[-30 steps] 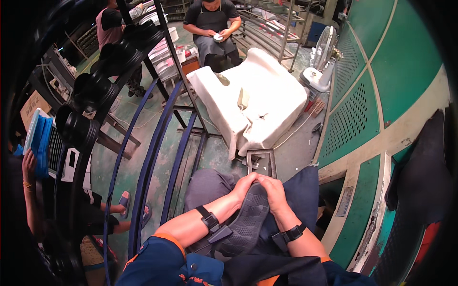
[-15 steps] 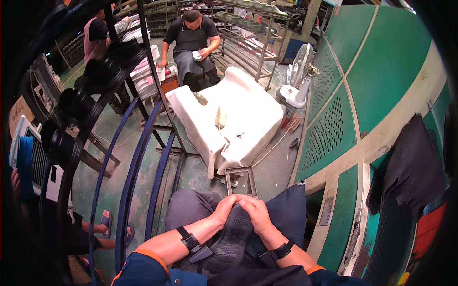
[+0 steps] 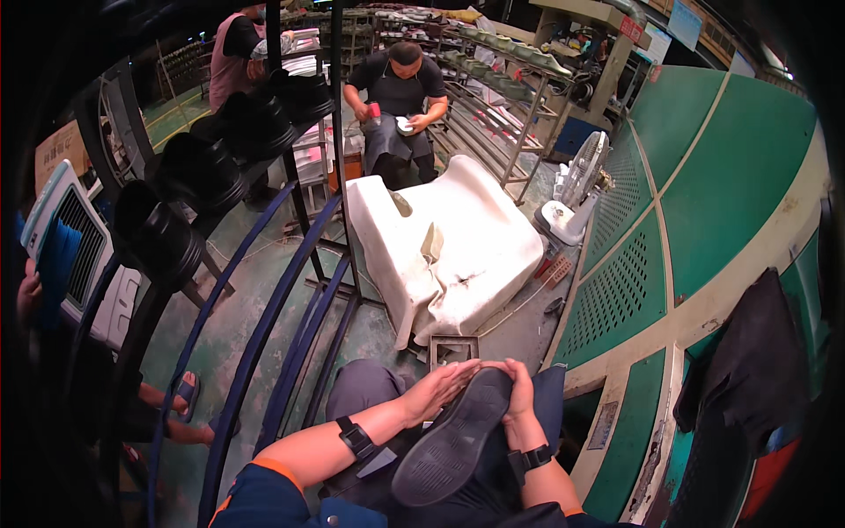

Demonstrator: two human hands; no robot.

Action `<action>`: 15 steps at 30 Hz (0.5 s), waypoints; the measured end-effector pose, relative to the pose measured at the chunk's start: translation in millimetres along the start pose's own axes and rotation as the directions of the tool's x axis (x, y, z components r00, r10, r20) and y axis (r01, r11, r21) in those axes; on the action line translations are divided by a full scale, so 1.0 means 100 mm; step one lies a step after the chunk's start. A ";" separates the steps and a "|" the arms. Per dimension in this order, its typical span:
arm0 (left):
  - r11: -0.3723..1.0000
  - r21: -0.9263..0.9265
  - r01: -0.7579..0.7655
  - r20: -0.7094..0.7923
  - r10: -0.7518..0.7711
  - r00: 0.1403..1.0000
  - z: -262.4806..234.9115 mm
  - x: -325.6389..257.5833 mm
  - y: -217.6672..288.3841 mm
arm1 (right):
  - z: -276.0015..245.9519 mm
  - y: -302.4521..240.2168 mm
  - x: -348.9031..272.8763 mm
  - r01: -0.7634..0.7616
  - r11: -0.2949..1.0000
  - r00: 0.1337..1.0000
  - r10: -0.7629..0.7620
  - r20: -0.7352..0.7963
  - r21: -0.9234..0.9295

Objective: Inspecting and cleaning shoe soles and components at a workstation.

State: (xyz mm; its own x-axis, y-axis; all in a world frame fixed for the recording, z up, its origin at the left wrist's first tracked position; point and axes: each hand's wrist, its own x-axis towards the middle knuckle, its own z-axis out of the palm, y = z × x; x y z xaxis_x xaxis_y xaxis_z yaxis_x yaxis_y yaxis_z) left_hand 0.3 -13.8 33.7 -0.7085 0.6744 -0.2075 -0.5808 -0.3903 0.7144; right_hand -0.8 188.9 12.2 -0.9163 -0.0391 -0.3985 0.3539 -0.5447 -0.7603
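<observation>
A black shoe (image 3: 453, 440) lies over my lap with its sole turned up and its toe end between my hands. My left hand (image 3: 440, 389) rests along the left side of the toe, fingers straight and close together. Wrapped round the toe's right side is my right hand (image 3: 521, 398), with some of its fingers hidden behind the shoe. The shoe's upper is mostly out of sight beneath the sole.
A white draped block (image 3: 475, 255) stands ahead, with a metal frame (image 3: 453, 346) before it. Blue rack rails (image 3: 282, 321) carrying black boots (image 3: 163, 233) run along my left. Green panels (image 3: 620, 282) rise on the right near a fan (image 3: 581, 180). A seated co-worker (image 3: 405, 97) faces me.
The shoe has swung up and turned, so its sole shows more fully. My left fingers have straightened from their closed grip at the toe. The co-worker has raised a red object.
</observation>
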 end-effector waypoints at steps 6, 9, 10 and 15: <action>0.710 0.463 -0.530 0.205 0.496 0.844 0.10 -0.19 -0.15 | -0.40 0.05 0.48 -0.029 0.978 0.978 0.071 -0.196 0.206; 0.793 0.203 -0.574 0.039 0.580 0.814 0.09 0.01 -0.29 | -0.31 0.29 0.41 0.174 0.982 0.966 -0.155 -0.206 0.075; 0.788 0.212 -0.579 0.032 0.586 0.810 0.07 0.01 -0.30 | -0.26 0.34 0.36 0.163 0.982 0.966 -0.138 -0.220 0.100; 0.721 0.284 -0.632 -0.071 0.673 0.736 0.23 -0.06 -0.31 | -0.10 0.25 0.24 0.136 0.981 0.963 -0.098 -0.252 0.139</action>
State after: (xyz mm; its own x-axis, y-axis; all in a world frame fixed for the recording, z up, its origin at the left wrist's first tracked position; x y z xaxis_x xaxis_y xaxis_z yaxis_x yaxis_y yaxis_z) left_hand 31.9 8.7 27.7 -0.9410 0.1892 0.2807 0.1430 -0.5293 0.8363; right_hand -11.6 182.7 -21.5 -0.8697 0.2265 -0.4386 0.1968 -0.6558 -0.7288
